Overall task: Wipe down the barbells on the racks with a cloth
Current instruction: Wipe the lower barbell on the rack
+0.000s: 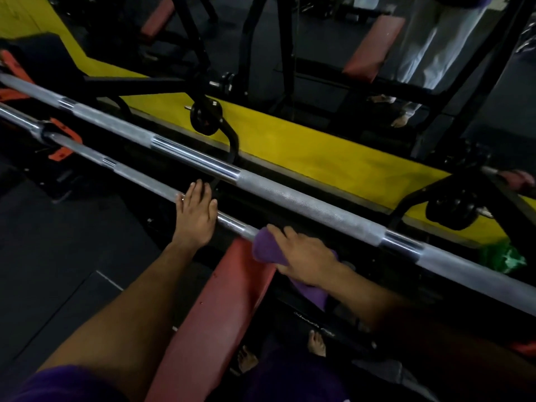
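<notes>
Cloth (pixel 268 249), soft, wraps the stiff near bar (pixel 139 177) under my gripping right hand (pixel 307 258); left hand (pixel 197 213) rests flat, steadying it.

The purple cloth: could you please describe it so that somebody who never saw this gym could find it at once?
Start from the red bench pad in the lower middle. Just above its top end, the nearer barbell of two crosses the picture. The purple cloth is wrapped over this bar, held by the right hand. It is the only purple fabric on either bar.
</notes>
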Action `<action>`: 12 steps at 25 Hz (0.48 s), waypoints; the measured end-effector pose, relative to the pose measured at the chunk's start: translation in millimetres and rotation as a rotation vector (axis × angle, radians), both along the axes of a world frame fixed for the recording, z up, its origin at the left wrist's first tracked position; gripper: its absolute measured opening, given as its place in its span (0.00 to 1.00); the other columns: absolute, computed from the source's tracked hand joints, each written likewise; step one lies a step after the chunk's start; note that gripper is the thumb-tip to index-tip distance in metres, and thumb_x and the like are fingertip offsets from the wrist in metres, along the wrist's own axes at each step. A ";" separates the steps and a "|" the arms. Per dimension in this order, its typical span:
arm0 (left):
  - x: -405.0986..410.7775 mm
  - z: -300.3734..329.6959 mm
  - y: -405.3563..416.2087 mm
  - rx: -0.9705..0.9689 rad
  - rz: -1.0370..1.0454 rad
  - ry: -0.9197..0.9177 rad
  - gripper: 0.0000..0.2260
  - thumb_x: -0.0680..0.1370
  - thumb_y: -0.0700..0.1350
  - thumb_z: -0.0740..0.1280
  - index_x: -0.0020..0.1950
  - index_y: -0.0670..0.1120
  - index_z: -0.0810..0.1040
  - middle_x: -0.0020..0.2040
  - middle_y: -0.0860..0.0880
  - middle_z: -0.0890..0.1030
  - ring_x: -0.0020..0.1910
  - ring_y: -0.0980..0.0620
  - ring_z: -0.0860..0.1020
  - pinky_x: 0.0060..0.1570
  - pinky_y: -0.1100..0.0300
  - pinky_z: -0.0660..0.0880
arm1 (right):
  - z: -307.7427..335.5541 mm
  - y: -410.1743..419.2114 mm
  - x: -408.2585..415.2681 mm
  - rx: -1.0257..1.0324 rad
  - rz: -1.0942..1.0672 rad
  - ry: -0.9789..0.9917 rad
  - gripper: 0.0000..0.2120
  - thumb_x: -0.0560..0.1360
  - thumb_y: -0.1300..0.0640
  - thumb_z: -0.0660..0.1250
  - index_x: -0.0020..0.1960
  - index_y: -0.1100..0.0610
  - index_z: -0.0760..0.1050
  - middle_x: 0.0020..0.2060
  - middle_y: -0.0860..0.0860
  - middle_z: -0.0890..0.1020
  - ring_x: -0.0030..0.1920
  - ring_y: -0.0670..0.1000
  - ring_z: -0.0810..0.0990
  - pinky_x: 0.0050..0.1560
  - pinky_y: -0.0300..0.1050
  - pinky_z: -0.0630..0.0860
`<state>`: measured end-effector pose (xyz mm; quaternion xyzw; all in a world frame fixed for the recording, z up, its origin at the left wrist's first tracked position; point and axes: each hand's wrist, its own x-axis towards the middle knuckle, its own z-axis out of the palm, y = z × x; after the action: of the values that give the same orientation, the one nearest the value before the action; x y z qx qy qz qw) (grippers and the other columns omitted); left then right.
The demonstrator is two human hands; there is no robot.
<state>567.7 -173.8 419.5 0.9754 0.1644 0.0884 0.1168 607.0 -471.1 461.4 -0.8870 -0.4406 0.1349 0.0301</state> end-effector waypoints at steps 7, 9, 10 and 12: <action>1.4 0.6 -6.2 -0.029 0.034 -0.015 0.29 0.84 0.54 0.45 0.80 0.39 0.60 0.80 0.40 0.60 0.81 0.44 0.53 0.78 0.38 0.45 | 11.9 -109.4 -17.8 -0.126 -0.086 0.032 0.41 0.78 0.38 0.61 0.81 0.49 0.43 0.69 0.50 0.66 0.65 0.53 0.76 0.57 0.52 0.77; 1.5 3.5 -7.1 -0.044 0.031 0.013 0.29 0.84 0.54 0.45 0.81 0.40 0.58 0.81 0.40 0.59 0.81 0.44 0.52 0.78 0.39 0.43 | 9.3 -74.0 -12.7 -0.069 -0.041 -0.009 0.41 0.76 0.40 0.64 0.81 0.51 0.48 0.66 0.52 0.70 0.59 0.55 0.80 0.53 0.53 0.79; 0.4 5.1 -7.7 -0.044 0.030 0.021 0.30 0.84 0.55 0.44 0.81 0.40 0.58 0.81 0.40 0.58 0.81 0.44 0.51 0.78 0.40 0.43 | 6.8 -50.6 -9.6 -0.050 -0.019 -0.025 0.41 0.75 0.42 0.66 0.80 0.52 0.50 0.65 0.53 0.71 0.57 0.57 0.81 0.51 0.54 0.79; -1.3 7.3 -6.9 -0.038 0.029 0.025 0.30 0.83 0.55 0.43 0.81 0.40 0.58 0.81 0.40 0.58 0.82 0.44 0.51 0.79 0.40 0.43 | 1.3 2.8 -4.5 -0.036 0.008 -0.072 0.41 0.75 0.45 0.68 0.80 0.55 0.52 0.64 0.56 0.72 0.53 0.59 0.82 0.47 0.54 0.79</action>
<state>566.4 -180.7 426.8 0.9716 0.1815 0.0747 0.1318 602.5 -468.3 462.7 -0.8899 -0.4424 0.1109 -0.0021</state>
